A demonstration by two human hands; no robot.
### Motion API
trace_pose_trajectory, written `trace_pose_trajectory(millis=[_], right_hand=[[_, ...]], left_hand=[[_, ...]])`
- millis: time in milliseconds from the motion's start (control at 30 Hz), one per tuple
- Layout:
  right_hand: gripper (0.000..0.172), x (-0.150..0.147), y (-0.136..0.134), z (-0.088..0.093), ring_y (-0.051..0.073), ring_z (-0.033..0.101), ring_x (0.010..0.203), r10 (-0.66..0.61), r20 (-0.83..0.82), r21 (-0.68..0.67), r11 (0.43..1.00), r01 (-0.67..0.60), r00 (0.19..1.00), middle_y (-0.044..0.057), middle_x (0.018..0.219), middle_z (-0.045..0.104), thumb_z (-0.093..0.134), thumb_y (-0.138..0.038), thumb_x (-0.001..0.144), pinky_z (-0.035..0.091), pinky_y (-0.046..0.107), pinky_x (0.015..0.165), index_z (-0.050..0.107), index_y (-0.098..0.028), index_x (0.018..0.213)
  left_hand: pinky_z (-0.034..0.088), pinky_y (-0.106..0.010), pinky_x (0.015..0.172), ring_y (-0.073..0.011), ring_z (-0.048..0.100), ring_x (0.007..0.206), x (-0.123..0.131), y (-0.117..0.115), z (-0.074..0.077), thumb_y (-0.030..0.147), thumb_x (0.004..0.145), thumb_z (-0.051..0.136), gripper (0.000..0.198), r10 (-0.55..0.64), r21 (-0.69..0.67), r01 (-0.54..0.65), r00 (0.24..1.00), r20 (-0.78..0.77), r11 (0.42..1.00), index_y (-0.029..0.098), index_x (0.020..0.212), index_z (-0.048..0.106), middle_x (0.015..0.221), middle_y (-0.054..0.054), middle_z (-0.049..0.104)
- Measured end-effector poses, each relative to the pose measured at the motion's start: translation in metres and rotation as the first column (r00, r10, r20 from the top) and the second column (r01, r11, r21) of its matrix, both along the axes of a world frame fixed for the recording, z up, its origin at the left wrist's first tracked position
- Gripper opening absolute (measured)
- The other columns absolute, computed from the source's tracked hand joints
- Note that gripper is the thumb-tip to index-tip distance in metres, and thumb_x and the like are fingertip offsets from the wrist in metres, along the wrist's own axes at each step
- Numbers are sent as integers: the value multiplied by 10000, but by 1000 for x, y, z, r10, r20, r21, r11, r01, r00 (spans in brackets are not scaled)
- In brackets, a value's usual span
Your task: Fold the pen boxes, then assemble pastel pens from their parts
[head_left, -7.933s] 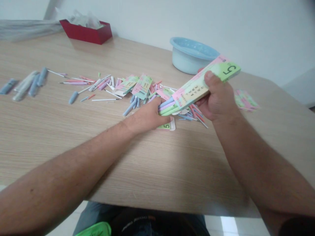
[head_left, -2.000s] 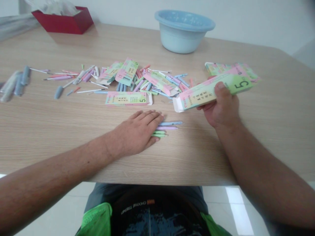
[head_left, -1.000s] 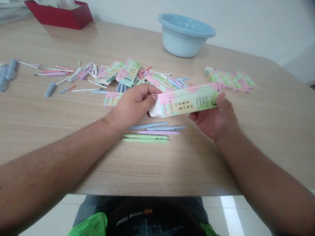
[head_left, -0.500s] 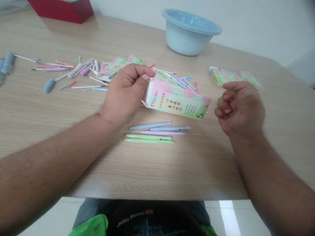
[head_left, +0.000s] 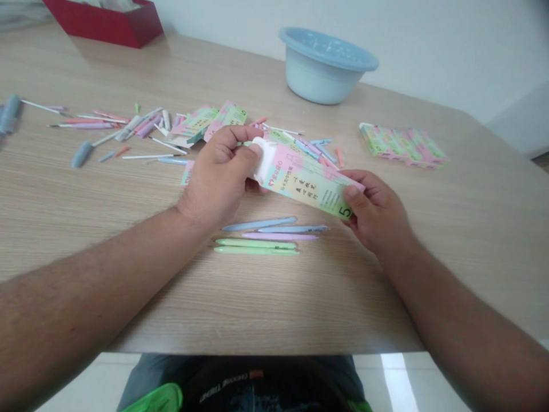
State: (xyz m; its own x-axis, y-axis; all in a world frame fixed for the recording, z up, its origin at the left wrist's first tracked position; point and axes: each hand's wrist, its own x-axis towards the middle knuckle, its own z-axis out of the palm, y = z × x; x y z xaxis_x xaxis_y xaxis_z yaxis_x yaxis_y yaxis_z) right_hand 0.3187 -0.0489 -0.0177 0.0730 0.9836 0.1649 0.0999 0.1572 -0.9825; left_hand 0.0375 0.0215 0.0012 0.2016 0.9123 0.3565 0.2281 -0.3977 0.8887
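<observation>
A pastel pen box (head_left: 306, 182), printed with a large 5, is held slantwise above the table between both hands. My left hand (head_left: 225, 171) pinches its white flap end, thumb on top. At the other end, my right hand (head_left: 377, 212) grips the box near the printed number, thumb on the front face. Below it on the table lie blue pens (head_left: 259, 224), a purple pen (head_left: 285, 236) and green pens (head_left: 256, 247), roughly side by side. I cannot see inside the box.
Loose pen parts (head_left: 141, 123) and more flat pen boxes (head_left: 227, 119) are scattered behind my left hand. Several pen boxes (head_left: 403, 146) lie in a row at the right. A blue basin (head_left: 326, 71) and a red box (head_left: 107, 26) stand at the back.
My right hand has moved left and closed on the right end of the pen box. My left hand keeps its grip on the flap end, which now shows more white.
</observation>
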Motion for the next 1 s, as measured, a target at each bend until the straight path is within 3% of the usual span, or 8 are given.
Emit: trace_pose_trajectory(millis=[100,200,333,500,600,667,867,1000], right_hand=[[362,0,4,1,101,480,489,-68,-50,22,997,69,996,-27,792,700,834,-606,994,392,210,372,792,-315,1205],[350,2,6,-1,107,513,518,-105,-35,19,994,106,994,-22,823,708,797,-588,1021,407,213,391,782,-309,1233],[321,8,9,-6,103,535,546,-117,15,-16,993,117,993,-22,865,715,746,-520,1061,434,214,431,771,-302,1296],[309,12,13,-10,104,522,555,-116,-5,-35,993,116,993,-22,872,714,734,-485,1051,417,215,440,762,-293,1291],[329,13,13,-11,111,525,569,-118,-9,-51,992,118,993,-19,872,711,739,-497,1041,415,219,447,756,-294,1299],[328,12,12,-11,112,526,576,-119,-13,-57,991,118,993,-18,878,710,736,-498,1039,414,221,449,755,-293,1294],[324,12,12,-11,114,521,585,-120,-18,-61,991,119,993,-19,883,706,733,-507,1033,414,219,456,752,-296,1278],[331,14,13,-14,127,538,609,-104,-23,-106,989,101,994,-15,892,720,742,-499,1023,428,223,458,754,-311,1295]], left_hand=[[718,-422,758,-219,815,907,1,-5,2,276,1072,513,474,-19,-172,60,973,230,983,258,1533,406,1362,-98,763],[711,-371,704,-176,792,814,-1,-5,-4,193,1035,593,511,-80,-81,111,945,316,991,286,1505,416,1255,-56,739],[681,-299,649,-159,780,840,-3,-2,-15,180,1014,685,449,-214,161,182,955,207,970,282,1436,569,1325,-77,709],[688,-332,795,-175,776,975,-6,-5,-18,172,1053,677,530,-183,355,150,981,61,923,305,1559,596,1542,-99,669],[669,-347,849,-199,765,1033,-8,-10,-15,168,1055,669,517,-125,459,156,987,-97,874,276,1558,627,1491,-98,713],[647,-328,815,-190,760,983,-9,-13,-12,172,1044,683,452,-75,465,145,983,-166,874,229,1492,670,1374,-95,759],[584,-343,770,-210,765,916,-8,-14,-6,245,1038,731,105,-11,304,64,985,-174,951,200,1129,756,1067,-50,820],[569,-347,792,-209,762,907,-9,-15,-3,227,1044,735,45,22,376,52,982,-189,925,203,1006,738,968,-32,807]])
